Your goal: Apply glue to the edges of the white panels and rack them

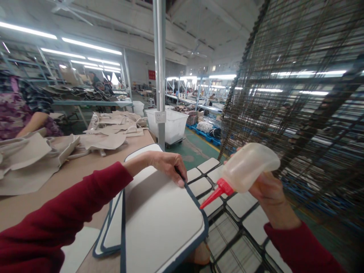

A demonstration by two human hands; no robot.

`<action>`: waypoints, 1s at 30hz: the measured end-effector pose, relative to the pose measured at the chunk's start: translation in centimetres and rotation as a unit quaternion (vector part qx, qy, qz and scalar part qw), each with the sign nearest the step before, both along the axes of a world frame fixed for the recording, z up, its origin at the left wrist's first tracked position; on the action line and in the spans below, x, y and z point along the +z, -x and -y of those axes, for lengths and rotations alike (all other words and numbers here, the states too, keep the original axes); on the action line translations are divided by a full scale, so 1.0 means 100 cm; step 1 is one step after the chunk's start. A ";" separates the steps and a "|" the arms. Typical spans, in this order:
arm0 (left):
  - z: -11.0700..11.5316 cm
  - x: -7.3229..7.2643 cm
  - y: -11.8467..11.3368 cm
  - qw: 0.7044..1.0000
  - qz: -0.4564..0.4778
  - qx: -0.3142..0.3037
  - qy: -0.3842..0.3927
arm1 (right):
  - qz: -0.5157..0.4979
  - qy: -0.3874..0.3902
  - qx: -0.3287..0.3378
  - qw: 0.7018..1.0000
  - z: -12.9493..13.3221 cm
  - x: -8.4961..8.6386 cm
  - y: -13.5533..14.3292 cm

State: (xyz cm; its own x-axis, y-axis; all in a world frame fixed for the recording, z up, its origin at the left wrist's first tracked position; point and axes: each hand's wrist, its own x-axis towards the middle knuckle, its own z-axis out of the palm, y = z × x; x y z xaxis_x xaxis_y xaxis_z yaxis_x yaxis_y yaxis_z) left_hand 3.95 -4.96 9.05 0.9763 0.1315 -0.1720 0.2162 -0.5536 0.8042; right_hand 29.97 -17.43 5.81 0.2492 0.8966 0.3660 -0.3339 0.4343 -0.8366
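Pointing down and to the left, one squeeze bottle (247,167) is in the right hand (269,189), grip closed around it. Its long axis slants; its red nozzle (217,192) ends by the top panel (165,216)'s right edge. Left hand (167,165) rests on that edge; pinching cannot be confirmed. At least three panels, stacked at the desk (85,167). One white tub (176,125) beyond, contents indiscernible.

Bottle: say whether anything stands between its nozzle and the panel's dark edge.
Nothing visible does: the right hand holds the bottle, nozzle at the dark edge, touching or not unclear. The left hand lies farther up the panel, out of the way.
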 end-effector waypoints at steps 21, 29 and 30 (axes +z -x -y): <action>0.002 -0.001 0.003 1.000 0.004 -0.011 0.000 | 0.034 -0.010 0.083 0.996 -0.004 0.000 0.000; 0.003 -0.003 0.007 1.000 0.010 -0.011 -0.002 | 0.051 -0.019 0.083 0.995 -0.002 0.006 0.000; 0.002 -0.006 0.008 1.000 0.009 -0.013 -0.003 | 0.052 -0.026 0.083 0.995 -0.001 0.012 0.002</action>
State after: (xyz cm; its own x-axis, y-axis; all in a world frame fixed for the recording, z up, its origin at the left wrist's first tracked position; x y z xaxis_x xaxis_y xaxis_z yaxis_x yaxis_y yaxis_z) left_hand 3.14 -5.12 8.41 0.9823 0.1067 -0.1539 0.1872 -0.5633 0.8048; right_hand 29.74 -17.31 7.01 0.0584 0.9014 0.4290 -0.3168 0.4243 -0.8483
